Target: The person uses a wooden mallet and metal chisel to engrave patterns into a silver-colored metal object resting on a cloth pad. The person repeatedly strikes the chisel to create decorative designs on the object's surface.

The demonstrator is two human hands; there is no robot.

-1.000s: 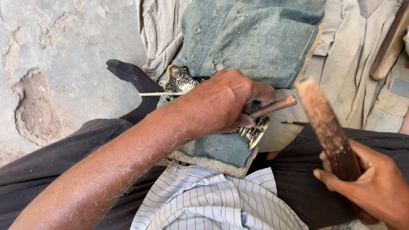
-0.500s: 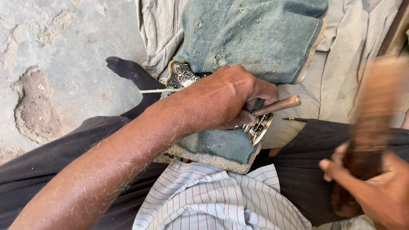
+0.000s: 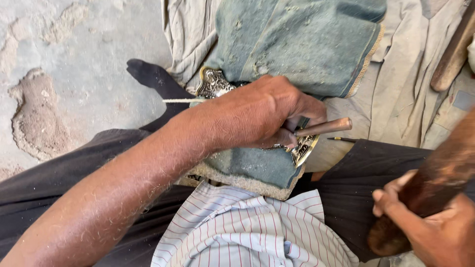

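My left hand [image 3: 267,113] grips a slim metal punch [image 3: 324,127], its rounded end pointing right, and presses on an engraved metal piece [image 3: 213,83] whose ornate ends show on both sides of the hand. The piece lies on a folded blue-grey cloth pad [image 3: 302,44] over my lap. My right hand [image 3: 430,227] at the lower right holds a thick brown wooden mallet [image 3: 435,183], raised and blurred, well right of the punch.
A thin dark tool [image 3: 341,140] lies on beige cloth [image 3: 396,99] just right of the pad. A wooden handle [image 3: 452,52] rests at the upper right. Cracked concrete floor [image 3: 59,74] is at left; my dark-socked foot [image 3: 151,76] and a thin pale rod [image 3: 180,100] extend there.
The mallet in my right hand has swung from upright near the centre out to the right and lower. My left hand keeps the punch on the metal piece.
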